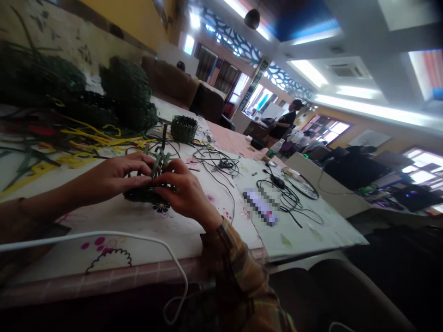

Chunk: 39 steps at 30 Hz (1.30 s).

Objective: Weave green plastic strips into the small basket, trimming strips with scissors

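Note:
A small dark green basket (142, 194), partly woven, rests on the flowered tablecloth between my two hands. Flat green strips (159, 161) stand up from it and cross each other. On its left side my left hand (133, 171) is closed, thumb and fingers pinching the weave and a strip. From the right, my right hand (180, 188) has its fingers bent tightly around the strips at the rim. Both sets of fingertips nearly meet and hide part of the weaving.
Behind my hands stands a finished-looking round green basket (184, 128). Larger green woven pieces (126, 87) and yellow strips (86, 133) lie at left. Loose dark cord (218, 161) sprawls rightwards. A white cable (138, 235) crosses the table's front edge. A person (287, 120) stands far back.

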### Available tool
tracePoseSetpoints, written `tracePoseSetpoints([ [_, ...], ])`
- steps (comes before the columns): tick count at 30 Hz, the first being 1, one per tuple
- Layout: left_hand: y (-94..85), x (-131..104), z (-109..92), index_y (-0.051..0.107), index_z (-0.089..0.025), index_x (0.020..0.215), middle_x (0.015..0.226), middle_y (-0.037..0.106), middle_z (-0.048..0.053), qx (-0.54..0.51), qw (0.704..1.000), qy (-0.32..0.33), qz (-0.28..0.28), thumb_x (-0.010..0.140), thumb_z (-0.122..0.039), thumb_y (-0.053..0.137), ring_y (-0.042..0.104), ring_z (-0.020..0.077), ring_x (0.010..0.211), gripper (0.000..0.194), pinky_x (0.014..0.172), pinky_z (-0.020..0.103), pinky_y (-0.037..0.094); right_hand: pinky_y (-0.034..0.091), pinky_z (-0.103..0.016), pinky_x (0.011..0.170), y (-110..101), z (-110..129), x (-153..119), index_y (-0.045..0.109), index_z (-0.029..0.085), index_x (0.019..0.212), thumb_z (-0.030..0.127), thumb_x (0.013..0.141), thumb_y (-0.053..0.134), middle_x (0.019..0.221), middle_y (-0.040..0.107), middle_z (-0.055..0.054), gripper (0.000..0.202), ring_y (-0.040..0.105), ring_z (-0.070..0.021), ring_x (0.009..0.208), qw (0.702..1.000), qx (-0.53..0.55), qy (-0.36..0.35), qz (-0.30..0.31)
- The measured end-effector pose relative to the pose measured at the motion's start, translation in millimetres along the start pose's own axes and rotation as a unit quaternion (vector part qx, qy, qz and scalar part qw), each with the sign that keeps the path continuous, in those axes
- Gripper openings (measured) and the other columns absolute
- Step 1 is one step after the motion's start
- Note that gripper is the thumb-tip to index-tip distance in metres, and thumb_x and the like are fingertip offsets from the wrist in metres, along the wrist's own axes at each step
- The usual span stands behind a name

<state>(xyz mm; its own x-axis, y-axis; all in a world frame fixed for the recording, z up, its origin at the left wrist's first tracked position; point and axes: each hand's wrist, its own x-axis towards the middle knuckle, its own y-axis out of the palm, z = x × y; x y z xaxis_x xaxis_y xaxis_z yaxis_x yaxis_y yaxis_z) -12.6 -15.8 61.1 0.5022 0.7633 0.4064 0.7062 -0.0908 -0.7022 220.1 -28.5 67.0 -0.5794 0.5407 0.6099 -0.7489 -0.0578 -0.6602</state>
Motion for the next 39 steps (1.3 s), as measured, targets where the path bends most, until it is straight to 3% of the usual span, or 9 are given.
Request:
tracePoseSetpoints([
  [4,9.0,-1,-4,0.069,-0.021,0.081,0.106,0.065,0.005,-0.014,0.998,-0.019,-0.058,0.088,-0.055,0.057,0.06,0.0244,0.107,0.037,0.103,0.038,0.045,0.053,-0.03,0.09,4,-3,0,0.076,0.018,0.095,0.016,0.092,0.067,0.105,0.054,-0.006,0.01,0.059,-0.0156,0.097,0.999,0.008,0.034,-0.002],
  [9,14.1,-2,-5,0.068,-0.021,0.08,0.109,0.064,0.006,-0.015,0.994,-0.044,-0.103,0.085,-0.063,0.057,0.059,0.026,0.107,0.044,0.106,0.041,0.045,0.052,-0.029,0.092,7,-5,-1,0.077,0.02,0.093,0.015,0.09,0.07,0.105,0.055,-0.005,0.009,0.06,-0.0149,0.1,0.998,0.023,0.06,-0.009],
  [12,8.9,-1,-1,0.07,-0.021,0.082,0.109,0.065,0.006,-0.022,0.995,-0.044,-0.087,0.088,-0.06,0.056,0.06,0.0256,0.107,0.042,0.105,0.04,0.045,0.051,-0.029,0.094,8,-5,-1,0.077,0.019,0.096,0.013,0.09,0.068,0.107,0.055,-0.006,0.012,0.06,-0.0152,0.103,0.998,0.015,0.063,-0.014],
  [15,0.6,1,3,0.072,-0.022,0.087,0.112,0.065,0.006,0.001,0.999,0.003,-0.049,0.094,-0.052,0.05,0.059,0.025,0.11,0.038,0.103,0.038,0.046,0.05,-0.029,0.093,8,-7,0,0.076,0.019,0.095,0.013,0.09,0.067,0.107,0.055,-0.006,0.012,0.059,-0.0155,0.102,0.998,0.014,0.063,-0.019],
  [18,-5.1,0,1,0.069,-0.022,0.096,0.118,0.063,0.008,0.022,0.997,0.044,-0.059,0.097,-0.045,0.048,0.056,0.0243,0.117,0.031,0.106,0.038,0.045,0.049,-0.03,0.093,7,-11,2,0.076,0.019,0.094,0.014,0.09,0.067,0.107,0.054,-0.006,0.011,0.058,-0.0157,0.102,0.997,0.006,0.073,-0.018],
  [21,-6.0,-2,-5,0.065,-0.018,0.099,0.12,0.06,0.011,0.035,0.995,0.05,-0.083,0.1,-0.039,0.046,0.054,0.0232,0.119,0.028,0.106,0.038,0.044,0.049,-0.03,0.094,7,-13,2,0.075,0.019,0.094,0.013,0.091,0.066,0.107,0.054,-0.006,0.012,0.058,-0.016,0.103,0.997,0.0,0.073,-0.024],
  [28,-3.5,-4,0,0.064,-0.017,0.099,0.118,0.06,0.009,0.067,0.994,0.08,-0.028,0.096,-0.038,0.057,0.055,0.0221,0.116,0.022,0.106,0.035,0.041,0.05,-0.029,0.094,6,-11,0,0.07,0.018,0.099,0.013,0.092,0.063,0.112,0.056,-0.008,0.012,0.058,-0.0161,0.105,0.997,-0.012,0.057,-0.049],
  [34,-6.9,-1,8,0.062,-0.018,0.094,0.111,0.062,0.008,0.073,0.993,0.086,-0.026,0.098,-0.035,0.051,0.056,0.0208,0.11,0.021,0.1,0.033,0.043,0.048,-0.024,0.074,-7,-17,-3,0.061,0.017,0.099,0.016,0.091,0.065,0.11,0.056,-0.004,0.009,0.049,-0.0074,0.068,0.993,0.004,0.087,-0.085],
  [39,-6.7,-2,9,0.061,-0.018,0.096,0.112,0.063,0.009,0.068,0.994,0.075,-0.042,0.098,-0.036,0.051,0.057,0.0227,0.11,0.02,0.1,0.035,0.044,0.043,-0.023,0.07,-8,-21,-3,0.062,0.018,0.089,0.016,0.091,0.066,0.087,0.056,0.001,0.005,0.05,-0.0097,0.07,0.992,0.006,0.112,-0.056],
])
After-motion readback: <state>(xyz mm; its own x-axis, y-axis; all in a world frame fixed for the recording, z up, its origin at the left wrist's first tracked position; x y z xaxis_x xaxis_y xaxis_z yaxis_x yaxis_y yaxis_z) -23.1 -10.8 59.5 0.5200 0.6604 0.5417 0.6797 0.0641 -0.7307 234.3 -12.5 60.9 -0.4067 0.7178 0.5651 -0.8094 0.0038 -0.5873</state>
